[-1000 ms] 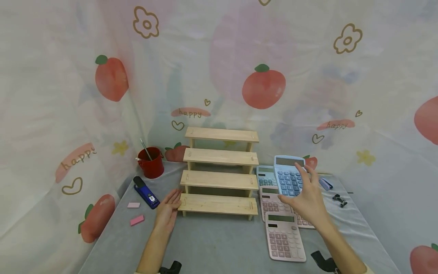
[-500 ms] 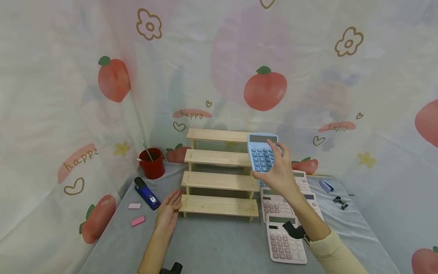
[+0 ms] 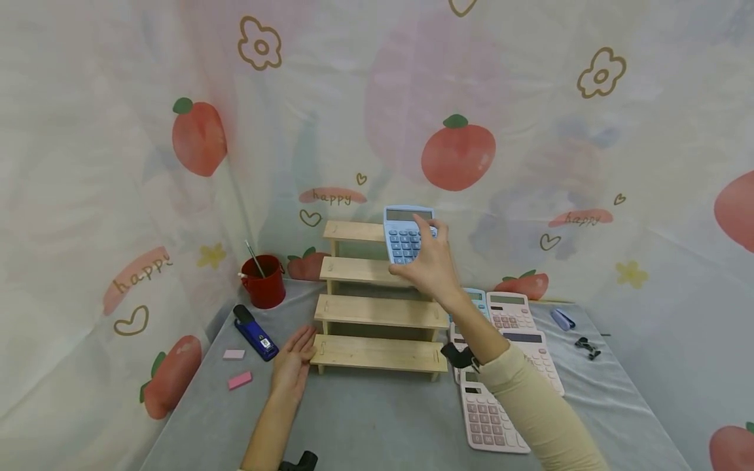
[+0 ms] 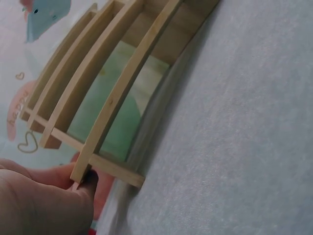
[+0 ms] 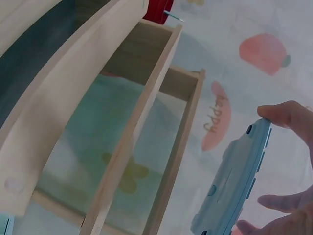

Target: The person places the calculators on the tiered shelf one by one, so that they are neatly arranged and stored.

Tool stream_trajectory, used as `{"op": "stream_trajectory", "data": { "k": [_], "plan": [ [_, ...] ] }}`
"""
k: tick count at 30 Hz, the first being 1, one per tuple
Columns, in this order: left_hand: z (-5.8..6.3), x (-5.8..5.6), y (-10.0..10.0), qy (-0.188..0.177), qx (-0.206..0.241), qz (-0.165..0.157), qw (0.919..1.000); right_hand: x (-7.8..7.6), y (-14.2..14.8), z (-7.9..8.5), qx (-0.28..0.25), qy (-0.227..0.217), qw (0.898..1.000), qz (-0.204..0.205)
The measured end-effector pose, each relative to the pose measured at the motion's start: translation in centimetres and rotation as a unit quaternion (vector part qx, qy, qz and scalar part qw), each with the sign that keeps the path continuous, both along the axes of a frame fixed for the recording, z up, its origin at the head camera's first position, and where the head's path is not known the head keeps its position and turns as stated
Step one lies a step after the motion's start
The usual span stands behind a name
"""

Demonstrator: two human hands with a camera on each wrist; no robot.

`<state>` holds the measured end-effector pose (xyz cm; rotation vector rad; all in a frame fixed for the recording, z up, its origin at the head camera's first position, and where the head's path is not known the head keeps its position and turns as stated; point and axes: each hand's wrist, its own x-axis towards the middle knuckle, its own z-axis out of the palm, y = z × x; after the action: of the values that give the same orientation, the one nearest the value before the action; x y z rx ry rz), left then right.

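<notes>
A four-level stepped wooden rack (image 3: 377,353) stands on the cloth-covered table. My left hand (image 3: 290,366) is at the left end of its lowest board; in the left wrist view the thumb and fingers pinch the end of that board (image 4: 105,112). My right hand (image 3: 432,267) grips a light blue calculator (image 3: 402,243) by its edges, thumb at one side and fingers at the other. Its screen and keys face the head camera. The calculator is raised in front of the top board's right part, and the right wrist view shows its back (image 5: 232,178) apart from the rack.
Several pink calculators (image 3: 491,425) and another blue one (image 3: 476,297) lie right of the rack, partly behind my right arm. A blue stapler (image 3: 562,319) and black clips (image 3: 588,348) lie farther right. At left are a red bucket (image 3: 263,284), a dark blue box-like item (image 3: 256,333) and pink erasers (image 3: 239,381).
My right hand has carried the blue calculator left and upward, from above the other calculators to the rack's top level. My left hand has stayed at the lowest board.
</notes>
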<state>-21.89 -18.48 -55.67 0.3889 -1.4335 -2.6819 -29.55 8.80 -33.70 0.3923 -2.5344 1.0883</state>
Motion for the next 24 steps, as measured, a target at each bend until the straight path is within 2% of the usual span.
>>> {"op": "stream_trajectory", "data": {
  "k": [12, 19, 24],
  "plan": [
    [-0.3, -0.2, 0.4, 0.001, 0.000, 0.012, 0.9999, -3.7, -6.8, 1.1, 0.009, -0.007, 1.000, -0.023],
    [-0.2, 0.1, 0.5, 0.009, -0.005, 0.008, 0.9999, -5.7, -9.7, 0.3, 0.032, -0.020, 0.998, -0.056],
    [0.0, 0.1, 0.4, 0.004, -0.008, 0.011, 0.9999, -6.4, -11.6, -0.6, 0.058, -0.018, 0.995, -0.075]
  ]
}}
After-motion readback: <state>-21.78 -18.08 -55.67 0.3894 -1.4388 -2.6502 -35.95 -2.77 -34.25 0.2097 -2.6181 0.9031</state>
